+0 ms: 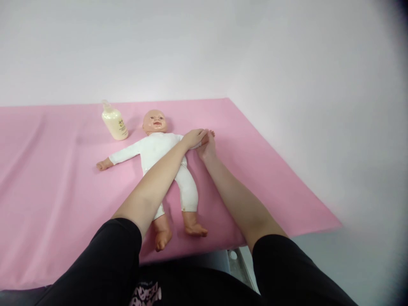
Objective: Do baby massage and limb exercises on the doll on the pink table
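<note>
A pink sheet [270, 170] covers the table from the left edge of the view across to a slanted right edge that runs from about 12 o'clock down to 4 o'clock; soft folds cross it at 9 o'clock; its near hem hangs over the front edge, where a strip of grey frame [237, 263] shows at 6 o'clock. Behind and to the right stands a plain pale wall [287, 55], meeting the sheet along a straight line at the top; the room beyond 3 o'clock fades into a dark blur.

A baby doll [156, 148] in a white suit lies on its back near the middle of the sheet, head toward 12 o'clock, bare feet toward 6 o'clock; one arm stretches out toward 9 o'clock, the other toward 2 o'clock. A cream lotion bottle [114, 122] stands, slightly tilted, just beside the doll's head at 10 o'clock, apart from it.

The left hand [194, 138] reaches across the doll's chest and lies on the arm at 2 o'clock; the right hand [207, 146] comes up beneath the same arm and meets the doll's small hand; both hands are closed loosely about that arm, though the fingers overlap and how firmly they clasp cannot be told. Black sleeves [111, 255] fill the bottom of the view.
</note>
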Tool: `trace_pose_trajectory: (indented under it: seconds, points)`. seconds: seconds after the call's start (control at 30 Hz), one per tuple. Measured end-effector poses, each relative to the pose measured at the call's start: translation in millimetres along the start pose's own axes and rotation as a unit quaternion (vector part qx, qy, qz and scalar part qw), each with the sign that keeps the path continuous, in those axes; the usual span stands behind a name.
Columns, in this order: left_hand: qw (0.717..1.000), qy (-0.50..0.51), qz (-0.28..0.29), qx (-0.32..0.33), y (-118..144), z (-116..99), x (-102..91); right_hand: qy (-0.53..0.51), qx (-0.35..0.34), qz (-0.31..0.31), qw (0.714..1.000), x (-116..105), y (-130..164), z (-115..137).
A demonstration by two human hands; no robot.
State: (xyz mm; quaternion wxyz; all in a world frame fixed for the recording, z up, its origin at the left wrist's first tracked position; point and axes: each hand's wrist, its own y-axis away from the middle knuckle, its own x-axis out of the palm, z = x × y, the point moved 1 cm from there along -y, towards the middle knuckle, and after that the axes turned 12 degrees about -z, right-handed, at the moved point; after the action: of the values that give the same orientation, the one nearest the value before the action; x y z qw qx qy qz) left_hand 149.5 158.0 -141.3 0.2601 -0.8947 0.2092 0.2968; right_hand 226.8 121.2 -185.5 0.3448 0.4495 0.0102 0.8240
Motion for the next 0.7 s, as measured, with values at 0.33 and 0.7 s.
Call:
trace_pose_trajectory:
  seconds: [0.33,0.7]
  points:
    - [0.998,-0.059,0.009,0.012,-2,4,0.1,-0.027,0.031,-0.02,0.999,3,4,-1]
    - [1.0,-0.015,-0.015,0.0,2,-1,-0.3,-0.021,0.005,-0.003,1.0,-5,-8,-7]
